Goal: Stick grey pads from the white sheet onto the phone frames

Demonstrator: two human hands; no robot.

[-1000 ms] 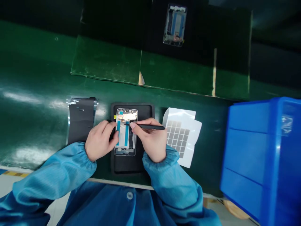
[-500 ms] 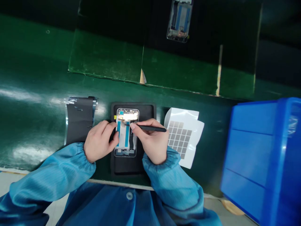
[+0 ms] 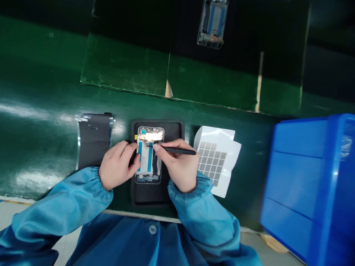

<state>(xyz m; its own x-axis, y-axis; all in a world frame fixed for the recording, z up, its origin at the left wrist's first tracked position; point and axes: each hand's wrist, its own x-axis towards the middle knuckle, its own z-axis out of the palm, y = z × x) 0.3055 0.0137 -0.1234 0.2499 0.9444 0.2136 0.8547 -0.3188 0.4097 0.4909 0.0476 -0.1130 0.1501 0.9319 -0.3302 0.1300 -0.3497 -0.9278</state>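
An opened phone frame [image 3: 150,154] with two blue strips lies in a black tray [image 3: 174,131] on the green bench. My left hand [image 3: 118,164] grips the frame's left edge, fingers curled round it. My right hand [image 3: 179,164] pinches black tweezers [image 3: 177,150] like a pen. Their tip rests on the frame's upper middle, just under a bright metal part.
White backing sheets with a grid of grey square pads [image 3: 213,159] lie right of the tray. A black sheet on clear film [image 3: 93,139] lies left of it. A blue crate [image 3: 310,184] stands at the right. Another phone frame [image 3: 212,23] rests on the dark belt beyond.
Both hands have stayed in place on the frame. Only the view has shifted slightly.
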